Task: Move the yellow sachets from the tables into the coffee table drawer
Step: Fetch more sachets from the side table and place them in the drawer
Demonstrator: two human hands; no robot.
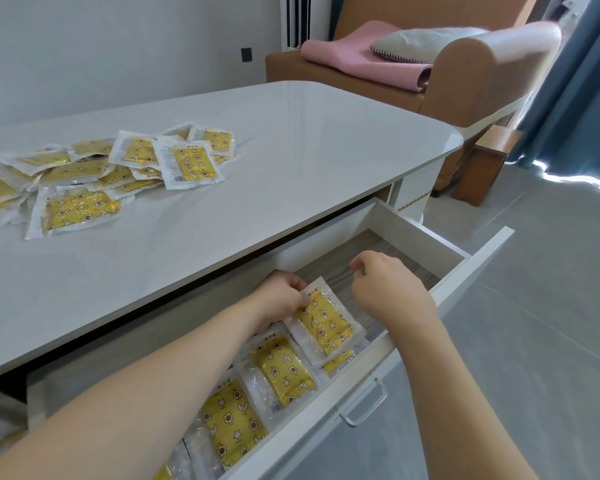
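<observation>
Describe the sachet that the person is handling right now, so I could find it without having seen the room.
Start at the open white drawer under the grey coffee table top. A row of yellow star-patterned sachets lies inside it. The one meant is the sachet at the far end of that row, tilted up on its neighbours, its top corner pinched by the left hand.

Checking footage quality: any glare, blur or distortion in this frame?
Head view: wide-angle bending curves the coffee table edge; daylight blows out beneath the curtain; soft sheen on the tabletop; sofa slightly smeared; hands and sachets in the drawer stay sharp.
</observation>
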